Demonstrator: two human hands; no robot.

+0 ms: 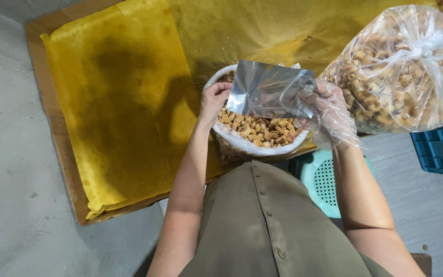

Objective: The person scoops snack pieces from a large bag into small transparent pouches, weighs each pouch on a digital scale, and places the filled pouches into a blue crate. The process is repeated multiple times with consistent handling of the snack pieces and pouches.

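Yellow sheeting point(124, 97) covers the board under a white bowl point(242, 143) of nuts. Above this bowl, left hand point(212, 100) and gloved right hand point(329, 115) pinch a silver pouch point(270, 90) between closed fingers, one per edge. Right of the bowl, farther off, sits a tied clear bag point(406, 66).

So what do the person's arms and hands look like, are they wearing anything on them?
The right hand wears a thin, see-through plastic glove that is loose and crinkly and ends in a ragged edge around the wrist. The left hand wears no glove. Both forearms are uncovered, with no sleeves reaching them, and no watch, ring or bracelet shows. The olive-green button-up shirt covers the body.
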